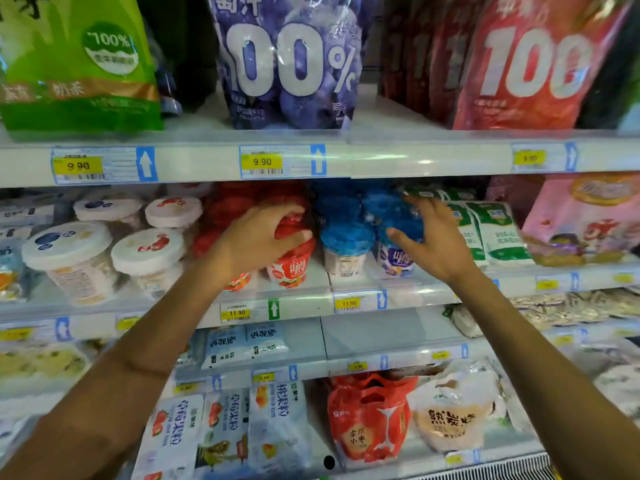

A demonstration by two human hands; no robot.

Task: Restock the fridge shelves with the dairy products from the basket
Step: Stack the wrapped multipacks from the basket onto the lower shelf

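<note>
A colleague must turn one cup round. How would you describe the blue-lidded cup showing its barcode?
Go to the shelf whose edge carries the 11.90 price tags. At its middle stand red cups on the left, blue on the right. Yours is the front blue-lidded cup beside the red cups: it shows a barcode, while its blue neighbour shows a purple label.

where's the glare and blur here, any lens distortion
Head view: glare streaks on the upper price rail; the right hand and blue-lidded cups are smeared; the left hand, gripping the red-lidded cup, is sharper; shelf edges bow slightly, wide-angle lens.
</note>
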